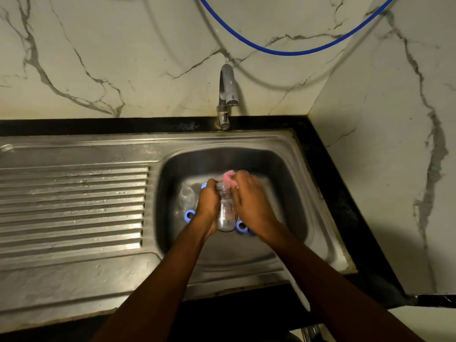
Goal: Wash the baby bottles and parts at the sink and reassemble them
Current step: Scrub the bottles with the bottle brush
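Note:
Over the sink basin (291, 193) my left hand (208, 202) grips a clear baby bottle (225, 213) round its upper body, mouth pointing away from me. My right hand (249, 196) pinches a pink sponge (229, 177) at the bottle's mouth; the hand is blurred. A second clear bottle (186, 196) lies on the basin floor to the left. Blue screw rings lie around it: one ring (189, 215) at the lower left, another ring (241, 227) under my right wrist, and a blue piece (203, 185) partly hidden behind my left hand.
The chrome tap (227, 95) stands behind the basin, with no water visible. A ribbed steel drainboard (74, 206) stretches to the left. A blue hose (296, 49) hangs across the marble wall. Black counter edge (345, 193) and a wall close in on the right.

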The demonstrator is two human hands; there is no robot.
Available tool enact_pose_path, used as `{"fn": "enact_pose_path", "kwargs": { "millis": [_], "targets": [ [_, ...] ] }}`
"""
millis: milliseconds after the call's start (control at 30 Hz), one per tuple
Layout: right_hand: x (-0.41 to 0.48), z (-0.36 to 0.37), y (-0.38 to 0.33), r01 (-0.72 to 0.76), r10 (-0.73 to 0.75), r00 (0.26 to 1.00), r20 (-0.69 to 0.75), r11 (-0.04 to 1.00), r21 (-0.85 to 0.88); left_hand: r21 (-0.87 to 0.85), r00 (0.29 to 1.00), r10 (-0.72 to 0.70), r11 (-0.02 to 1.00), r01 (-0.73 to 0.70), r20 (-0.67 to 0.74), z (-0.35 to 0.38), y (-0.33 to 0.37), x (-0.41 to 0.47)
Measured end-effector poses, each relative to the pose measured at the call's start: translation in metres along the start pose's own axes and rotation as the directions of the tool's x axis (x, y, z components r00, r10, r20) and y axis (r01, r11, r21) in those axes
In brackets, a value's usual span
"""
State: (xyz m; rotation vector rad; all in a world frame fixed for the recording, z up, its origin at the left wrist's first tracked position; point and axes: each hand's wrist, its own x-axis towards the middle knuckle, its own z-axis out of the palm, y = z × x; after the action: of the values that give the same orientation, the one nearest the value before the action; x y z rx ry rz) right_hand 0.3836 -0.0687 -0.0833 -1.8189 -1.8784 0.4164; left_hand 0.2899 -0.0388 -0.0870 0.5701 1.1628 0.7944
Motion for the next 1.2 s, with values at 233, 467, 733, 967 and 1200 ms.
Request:
{"fn": "enact_pose_path", "kwargs": {
  "millis": [233, 467, 733, 967, 1200],
  "targets": [
    [0.004, -0.007, -0.006, 0.131, -0.133, 0.991, -0.020, 0.988, -0.082, -0.032, 1.000, 0.001, 0.999, 0.000, 0.027, -0.004, 0.001, 0.000],
    [0.014, -0.004, 0.018, -0.008, 0.023, 0.992, -0.127, 0.993, 0.115, 0.014, 0.988, 0.004, 1.000, -0.006, 0.154, -0.011, 0.007, 0.003],
    [0.002, -0.001, 0.012, -0.032, 0.065, 0.990, -0.129, 0.969, 0.244, 0.059, 1.000, -0.010, 0.998, 0.009, 0.006, -0.003, 0.012, 0.004],
    [0.005, -0.009, 0.009, 0.021, -0.017, 0.996, -0.088, 0.998, 0.055, -0.021, 0.997, -0.076, 0.997, 0.076, 0.019, 0.006, 0.007, -0.002],
    [-0.003, -0.009, 0.011, 0.055, -0.055, 0.998, -0.015, 0.998, 0.001, -0.012, 0.988, -0.150, 0.989, 0.150, 0.037, 0.005, 0.003, -0.004]
  ]
}}
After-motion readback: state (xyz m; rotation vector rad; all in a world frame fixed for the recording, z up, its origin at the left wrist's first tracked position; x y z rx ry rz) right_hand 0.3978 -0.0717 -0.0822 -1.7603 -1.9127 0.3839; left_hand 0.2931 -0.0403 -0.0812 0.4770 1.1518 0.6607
